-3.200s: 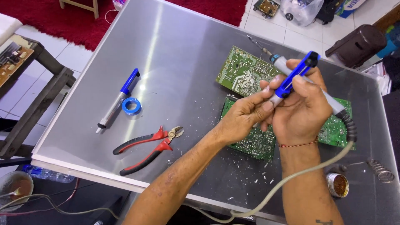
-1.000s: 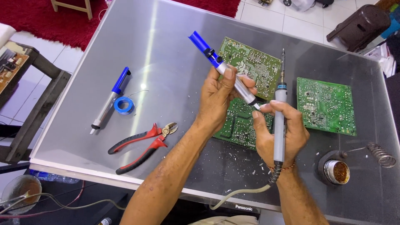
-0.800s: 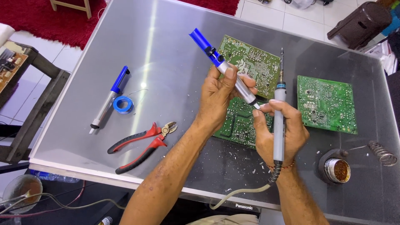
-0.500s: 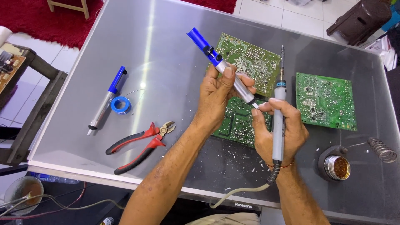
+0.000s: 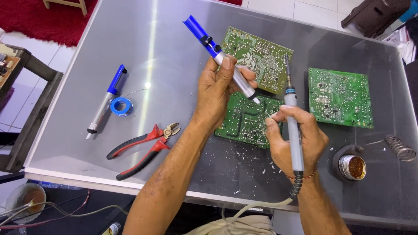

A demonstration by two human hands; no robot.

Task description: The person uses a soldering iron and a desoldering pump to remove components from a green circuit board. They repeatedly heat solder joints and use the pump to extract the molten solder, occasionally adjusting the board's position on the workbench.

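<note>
Your left hand [image 5: 217, 93] fingers clamped round slim blue-and-silver desoldering pump [image 5: 220, 54]; right hand [image 5: 296, 139] fingers wrapped on grey soldering iron [image 5: 292, 126], green circuit board [image 5: 246, 119] below both, on brushed-metal tabletop [image 5: 130, 43].

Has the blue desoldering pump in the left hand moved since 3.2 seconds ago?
Yes. The desoldering pump went left, from over the right circuit board to the top circuit board.
</note>
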